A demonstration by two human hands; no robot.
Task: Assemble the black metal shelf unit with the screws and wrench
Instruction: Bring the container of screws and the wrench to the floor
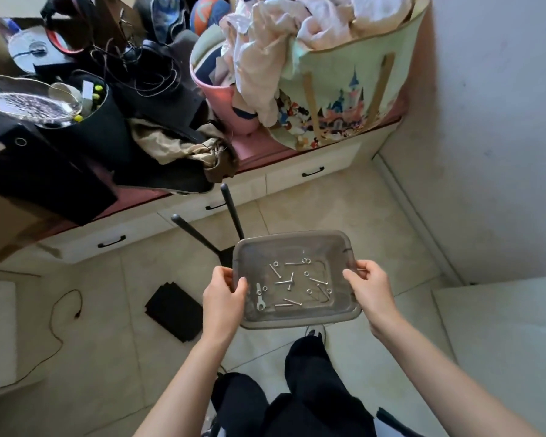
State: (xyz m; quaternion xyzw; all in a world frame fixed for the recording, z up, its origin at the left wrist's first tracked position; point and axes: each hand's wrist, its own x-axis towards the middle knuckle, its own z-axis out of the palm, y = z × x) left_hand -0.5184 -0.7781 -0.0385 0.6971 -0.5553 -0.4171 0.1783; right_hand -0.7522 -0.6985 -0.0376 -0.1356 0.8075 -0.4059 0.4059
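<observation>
I hold a grey plastic tray in the air over the tiled floor. My left hand grips its left rim and my right hand grips its right rim. Inside lie several silver screws, washers and a small silver wrench near the left side. Behind the tray two black metal legs of the shelf unit stick up from the floor; their base is hidden by the tray. A flat black panel lies on the floor to the left.
A low cabinet with drawers runs along the back, piled with bags, clothes, cables and a printed laundry basket. A cable trails over the floor at left. A white block stands at right, by the wall.
</observation>
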